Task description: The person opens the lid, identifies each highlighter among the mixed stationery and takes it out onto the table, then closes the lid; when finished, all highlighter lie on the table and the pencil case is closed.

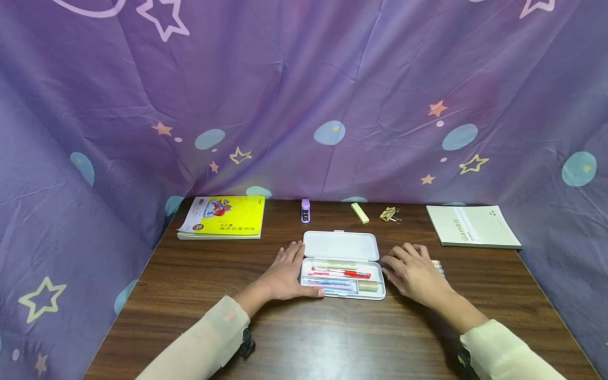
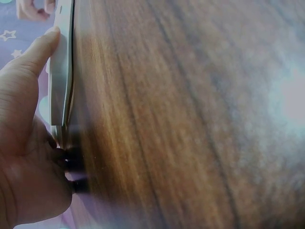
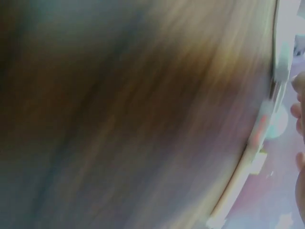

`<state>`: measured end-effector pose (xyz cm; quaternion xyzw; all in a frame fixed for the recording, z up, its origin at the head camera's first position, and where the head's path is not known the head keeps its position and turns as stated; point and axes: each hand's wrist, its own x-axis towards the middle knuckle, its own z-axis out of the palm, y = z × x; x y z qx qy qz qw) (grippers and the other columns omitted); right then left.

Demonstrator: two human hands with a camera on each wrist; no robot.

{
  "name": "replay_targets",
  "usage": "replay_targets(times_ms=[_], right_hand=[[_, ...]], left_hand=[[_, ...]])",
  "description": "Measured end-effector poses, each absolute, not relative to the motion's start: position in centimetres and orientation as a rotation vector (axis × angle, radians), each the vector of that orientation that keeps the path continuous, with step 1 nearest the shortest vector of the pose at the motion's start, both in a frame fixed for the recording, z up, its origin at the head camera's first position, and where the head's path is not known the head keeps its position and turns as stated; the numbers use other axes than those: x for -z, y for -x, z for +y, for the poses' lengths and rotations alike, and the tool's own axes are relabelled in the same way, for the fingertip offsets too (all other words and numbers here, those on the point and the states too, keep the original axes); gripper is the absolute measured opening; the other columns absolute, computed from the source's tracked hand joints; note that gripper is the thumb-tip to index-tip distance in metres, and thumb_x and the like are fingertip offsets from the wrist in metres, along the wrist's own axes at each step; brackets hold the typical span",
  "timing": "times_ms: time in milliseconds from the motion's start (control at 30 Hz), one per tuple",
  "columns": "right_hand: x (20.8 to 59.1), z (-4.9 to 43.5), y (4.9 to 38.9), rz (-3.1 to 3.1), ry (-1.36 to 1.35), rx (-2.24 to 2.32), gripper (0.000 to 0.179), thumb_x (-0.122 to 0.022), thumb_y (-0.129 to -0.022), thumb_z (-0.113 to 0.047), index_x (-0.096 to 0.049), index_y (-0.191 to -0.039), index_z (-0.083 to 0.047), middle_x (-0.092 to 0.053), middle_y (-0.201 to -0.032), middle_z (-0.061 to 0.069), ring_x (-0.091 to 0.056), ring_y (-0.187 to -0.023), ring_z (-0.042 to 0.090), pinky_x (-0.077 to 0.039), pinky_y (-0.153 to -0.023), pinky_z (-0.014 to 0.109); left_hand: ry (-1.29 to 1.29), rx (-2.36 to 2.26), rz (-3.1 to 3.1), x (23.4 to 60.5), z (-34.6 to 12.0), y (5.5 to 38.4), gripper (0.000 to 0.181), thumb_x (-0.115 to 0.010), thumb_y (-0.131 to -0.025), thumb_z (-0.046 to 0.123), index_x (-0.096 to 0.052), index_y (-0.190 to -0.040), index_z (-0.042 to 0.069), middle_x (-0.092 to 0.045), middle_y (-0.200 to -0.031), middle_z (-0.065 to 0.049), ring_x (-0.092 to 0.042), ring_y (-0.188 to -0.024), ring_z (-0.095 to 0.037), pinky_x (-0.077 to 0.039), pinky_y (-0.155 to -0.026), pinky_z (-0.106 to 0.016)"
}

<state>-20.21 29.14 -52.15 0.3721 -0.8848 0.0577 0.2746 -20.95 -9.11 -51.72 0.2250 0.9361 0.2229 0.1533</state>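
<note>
An open white pencil case [image 1: 339,245] lies on the table with its lid folded back. Inside are a red pen [image 1: 356,274], several pale blue and pink pens or sticks [image 1: 330,285] and a small olive block [image 1: 368,286]. My left hand [image 1: 283,273] rests at the case's left side, fingers straight along it and thumb on the front rim. Just off the right side is my right hand [image 1: 415,273], its fingers loosely bent, with nothing visible in them. Several pale stick-like things with coloured ends [image 1: 437,266] lie partly hidden behind it.
On the brown table [image 1: 285,348], a yellow picture-covered book [image 1: 237,217] lies at back left. Along the back are a small purple stapler [image 1: 305,210], a pale yellow bar [image 1: 360,213] and gold binder clips [image 1: 389,214]. A cream notebook [image 1: 480,227] lies at back right, before the purple curtain [image 1: 304,95].
</note>
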Motion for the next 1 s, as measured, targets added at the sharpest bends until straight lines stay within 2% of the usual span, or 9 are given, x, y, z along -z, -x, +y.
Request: replay_targets(times_ms=[300, 433, 733, 1000], right_hand=[[52.0, 24.4, 20.8, -2.363, -1.101, -0.195, 0.02, -0.091, -0.089, -0.019, -0.078, -0.105, -0.015, -0.07, -0.099, -0.002, -0.062, -0.096, 0.025, -0.053, -0.086, 0.056], [52.1, 23.0, 21.0, -2.338, -1.149, -0.178, 0.019, -0.09, -0.089, -0.018, -0.081, -0.105, -0.016, -0.074, -0.098, -0.004, -0.065, -0.096, 0.023, -0.054, -0.087, 0.053], [52.3, 21.8, 20.9, -2.377, -1.182, -0.151, 0.022, -0.085, -0.091, -0.012, -0.082, -0.112, -0.017, -0.079, -0.103, -0.004, -0.068, -0.1, 0.022, -0.054, -0.094, 0.052], [52.7, 21.2, 21.0, -2.444, -1.144, -0.093, 0.019, -0.083, -0.093, -0.015, -0.08, -0.111, -0.02, -0.072, -0.103, -0.005, -0.063, -0.1, 0.022, -0.053, -0.09, 0.051]], left_hand=[[-0.647, -0.642, 2.691, 51.7, -9.0, 21.0, 0.14, -0.072, -0.086, 0.086, -0.005, -0.178, 0.004, -0.004, -0.188, -0.018, -0.003, -0.176, -0.032, -0.005, -0.144, -0.051], [-0.647, -0.647, 2.689, 51.6, -9.0, 21.0, 0.14, -0.073, -0.087, 0.085, -0.006, -0.178, 0.003, -0.005, -0.187, -0.018, -0.004, -0.176, -0.032, -0.005, -0.144, -0.051], [-0.65, -0.654, 2.685, 51.3, -9.0, 20.8, 0.139, -0.074, -0.087, 0.083, -0.006, -0.177, 0.001, -0.006, -0.187, -0.02, -0.004, -0.176, -0.034, -0.006, -0.144, -0.053], [-0.644, -0.664, 2.678, 51.3, -9.0, 20.8, 0.139, -0.074, -0.087, 0.083, -0.005, -0.177, 0.002, -0.005, -0.187, -0.019, -0.003, -0.176, -0.034, -0.004, -0.144, -0.053]])
